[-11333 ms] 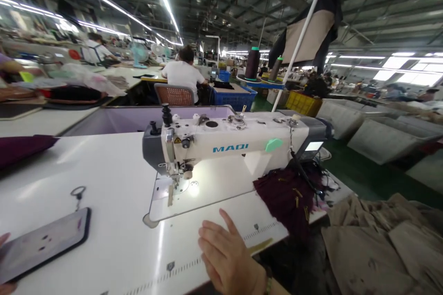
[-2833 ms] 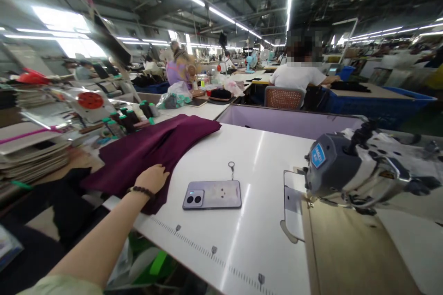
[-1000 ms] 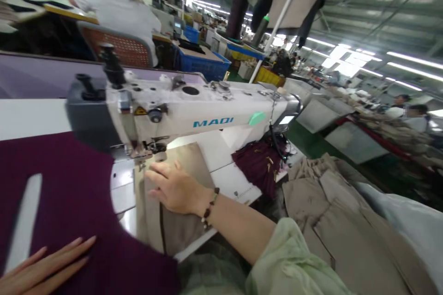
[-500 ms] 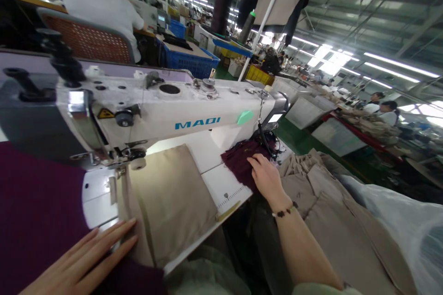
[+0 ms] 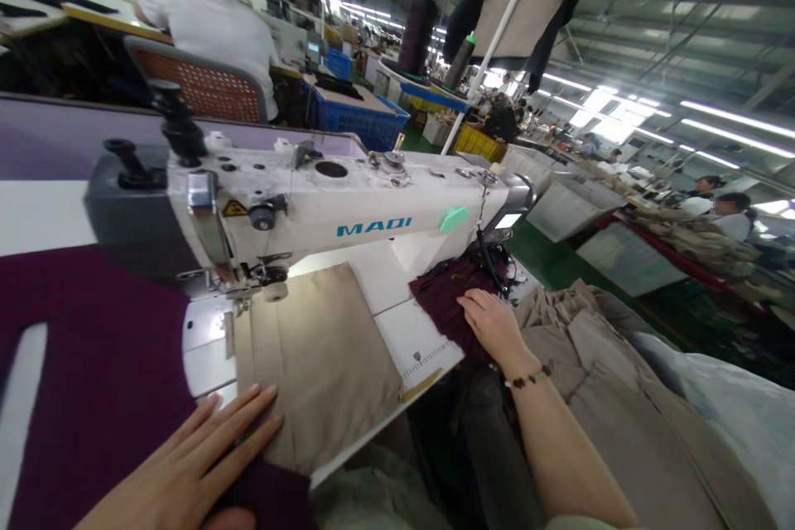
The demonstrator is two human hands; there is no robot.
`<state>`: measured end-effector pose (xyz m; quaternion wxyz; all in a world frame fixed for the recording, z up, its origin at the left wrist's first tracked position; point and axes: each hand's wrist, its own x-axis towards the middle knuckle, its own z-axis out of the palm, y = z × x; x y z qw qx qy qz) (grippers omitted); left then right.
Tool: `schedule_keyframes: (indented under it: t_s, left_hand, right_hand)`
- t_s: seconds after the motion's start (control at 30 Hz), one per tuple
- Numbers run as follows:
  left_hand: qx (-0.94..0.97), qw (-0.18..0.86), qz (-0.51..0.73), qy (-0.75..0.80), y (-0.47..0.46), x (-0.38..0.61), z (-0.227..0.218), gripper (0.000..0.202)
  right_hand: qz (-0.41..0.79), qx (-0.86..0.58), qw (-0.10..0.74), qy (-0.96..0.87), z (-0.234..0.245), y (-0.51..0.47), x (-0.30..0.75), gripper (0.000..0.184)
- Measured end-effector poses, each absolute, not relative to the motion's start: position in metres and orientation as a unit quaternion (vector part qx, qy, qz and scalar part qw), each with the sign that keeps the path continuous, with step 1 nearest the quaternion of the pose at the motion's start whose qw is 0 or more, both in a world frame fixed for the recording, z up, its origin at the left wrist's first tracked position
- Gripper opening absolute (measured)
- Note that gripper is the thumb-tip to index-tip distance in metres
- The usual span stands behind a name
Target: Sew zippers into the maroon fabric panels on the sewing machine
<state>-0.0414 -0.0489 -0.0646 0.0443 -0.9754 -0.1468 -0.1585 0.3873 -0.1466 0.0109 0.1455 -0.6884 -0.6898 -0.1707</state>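
Note:
A beige fabric piece (image 5: pixel 329 364) lies flat on the sewing machine bed, its left edge beside the presser foot (image 5: pixel 242 304). My left hand (image 5: pixel 192 455) is spread palm down, fingertips on the front left part of the beige piece. Purple cloth (image 5: pixel 99 364) lies under and around that hand. My right hand (image 5: pixel 497 327) rests on a bunched maroon cloth (image 5: pixel 450 290) at the right end of the bed. Its fingers are extended over the cloth, and the thumb is hidden. The white sewing machine (image 5: pixel 348 207) spans the space beyond both hands.
Beige garments (image 5: pixel 609 381) are heaped at my right, beside clear plastic sheeting (image 5: pixel 726 397). A thread stand (image 5: pixel 428 87) with dark cones rises behind the machine. A person in white (image 5: pixel 217 33) sits ahead on the left. Blue crates (image 5: pixel 360 120) stand beyond the machine.
My view has turned a little left, so the machine appears farther right. The strip along the beige piece's left edge now lies flatter. Both hands stay on their cloths.

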Motion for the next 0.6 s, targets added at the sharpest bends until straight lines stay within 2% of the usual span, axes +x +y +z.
schedule_keyframes:
  t_s: [0.13,0.2,0.23,0.3,0.33,0.4,0.5,0.6]
  left_hand:
    - [-0.967,0.043,-0.18,-0.174,-0.056,-0.041,-0.065,0.07]
    - [-0.963,0.043,-0.184,-0.191,-0.061,-0.039,-0.06,0.063]
    - [-0.962,0.043,-0.184,-0.196,-0.064,-0.038,-0.056,0.059]
    - [-0.963,0.041,-0.18,-0.197,-0.07,-0.035,-0.046,0.056]
    - [-0.963,0.038,-0.173,-0.201,-0.072,-0.033,-0.04,0.058]
    - [-0.963,0.029,-0.166,-0.211,-0.077,-0.029,-0.03,0.058]
    - [-0.952,-0.016,-0.153,-0.265,-0.084,-0.025,-0.016,0.05]
    - [-0.939,-0.07,-0.142,-0.305,-0.087,-0.022,-0.007,0.037]
  right_hand:
    - [-0.2,-0.702,0.261,-0.632,0.02,-0.146,0.384,0.023]
    - [-0.191,-0.705,0.364,-0.578,0.028,-0.141,0.364,0.024]
    - [-0.159,-0.698,0.43,-0.55,0.031,-0.137,0.348,0.024]
    - [-0.013,-0.646,0.584,-0.491,0.036,-0.128,0.306,0.021]
    - [0.056,-0.622,0.607,-0.491,0.037,-0.123,0.282,0.018]
    - [0.142,-0.577,0.553,-0.584,0.034,-0.115,0.236,0.012]
    - [0.191,-0.507,0.412,-0.732,0.022,-0.109,0.185,0.018]
    - [0.226,-0.478,0.3,-0.794,0.012,-0.107,0.168,0.021]
